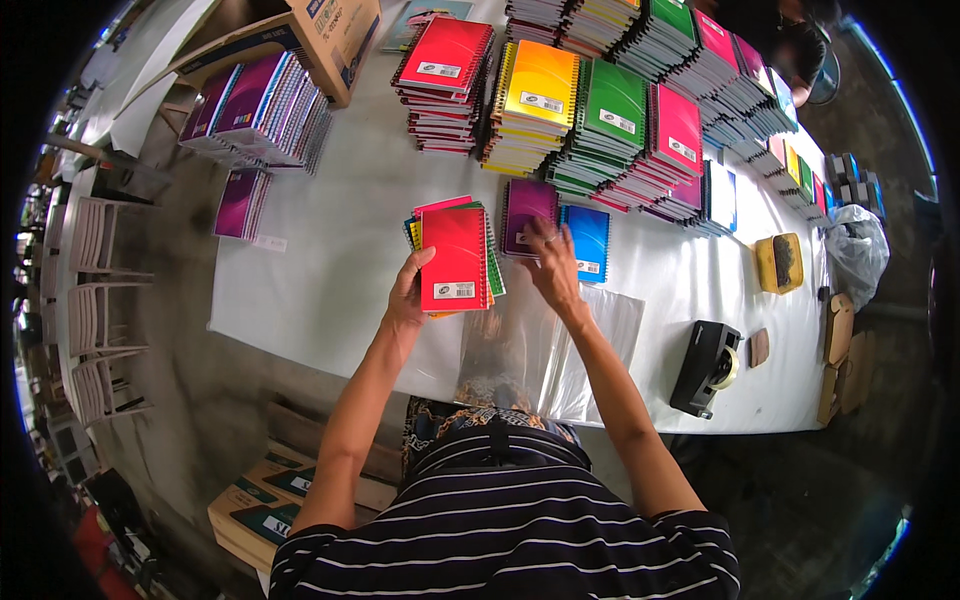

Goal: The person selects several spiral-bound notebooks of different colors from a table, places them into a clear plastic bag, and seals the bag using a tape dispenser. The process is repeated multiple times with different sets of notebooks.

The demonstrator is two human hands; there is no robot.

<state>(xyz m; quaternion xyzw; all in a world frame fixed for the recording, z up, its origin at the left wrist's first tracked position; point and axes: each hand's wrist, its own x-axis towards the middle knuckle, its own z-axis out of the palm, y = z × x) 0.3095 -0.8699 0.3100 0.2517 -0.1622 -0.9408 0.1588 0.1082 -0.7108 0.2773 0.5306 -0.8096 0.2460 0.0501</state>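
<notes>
My left hand (408,285) grips the left edge of a fanned bundle of spiral notebooks. A red notebook (453,260) lies on top, with edges of green, yellow, orange and other colours showing beneath. Over the lower part of a purple notebook (530,205) is my right hand (553,265), its fingers apart and somewhat blurred; whether they touch the cover I cannot tell. Partly behind this hand, a blue notebook (588,235) rests to the right of the purple one. Clear plastic sleeves (590,350) lie at the table's near edge, below both hands.
Tall notebook stacks, red (447,55), yellow (540,85), green (612,105) and pink (678,130), stand beyond. Purple stacks (255,95) and a cardboard box (335,40) are at left. A tape dispenser (705,368) and yellow tub (779,262) sit right. Another person (800,50) is far right.
</notes>
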